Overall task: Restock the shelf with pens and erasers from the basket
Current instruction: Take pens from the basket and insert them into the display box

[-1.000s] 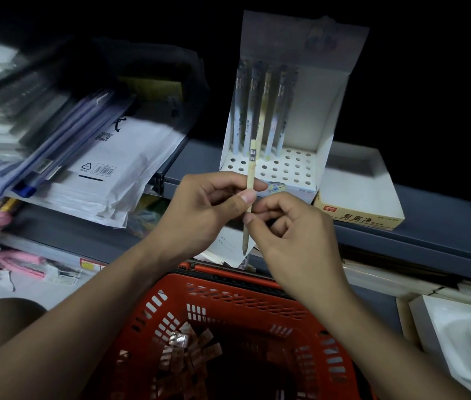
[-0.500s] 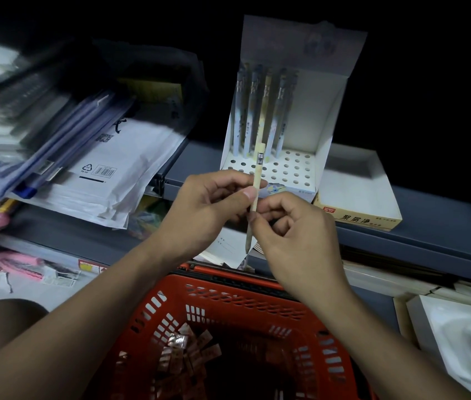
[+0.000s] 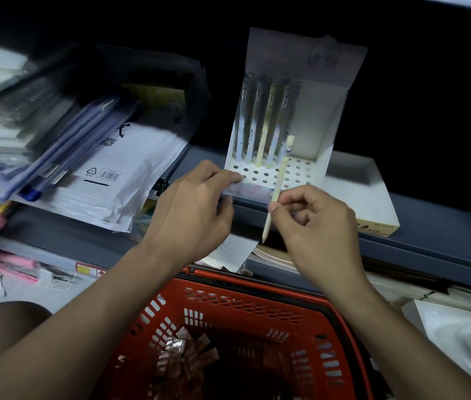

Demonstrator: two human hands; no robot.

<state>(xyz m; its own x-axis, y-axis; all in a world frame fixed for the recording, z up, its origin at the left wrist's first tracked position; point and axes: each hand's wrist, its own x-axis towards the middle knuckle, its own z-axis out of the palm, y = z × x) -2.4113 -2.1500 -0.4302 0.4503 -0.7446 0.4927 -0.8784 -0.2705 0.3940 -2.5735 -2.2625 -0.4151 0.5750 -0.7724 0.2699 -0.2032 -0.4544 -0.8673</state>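
A white cardboard pen display box (image 3: 325, 134) with a perforated base stands on the grey shelf (image 3: 430, 226); several pens (image 3: 260, 122) stand in its back row. My right hand (image 3: 315, 226) pinches a cream pen (image 3: 279, 183) held nearly upright, tip down, in front of the box's holes. My left hand (image 3: 196, 209) holds the box's front left corner between fingertips and thumb. Below my arms sits the red basket (image 3: 257, 307) with several small wrapped erasers (image 3: 182, 359) inside.
A leaning stack of envelopes and plastic folders (image 3: 90, 168) fills the shelf at left. A shallow open cardboard box (image 3: 373, 203) lies right of the display box. Pink items (image 3: 12, 267) hang at lower left. White packaging (image 3: 459, 339) sits at lower right.
My left hand let go of the pen and moved to the display box's front corner. My right hand carried the pen right and up toward the box.
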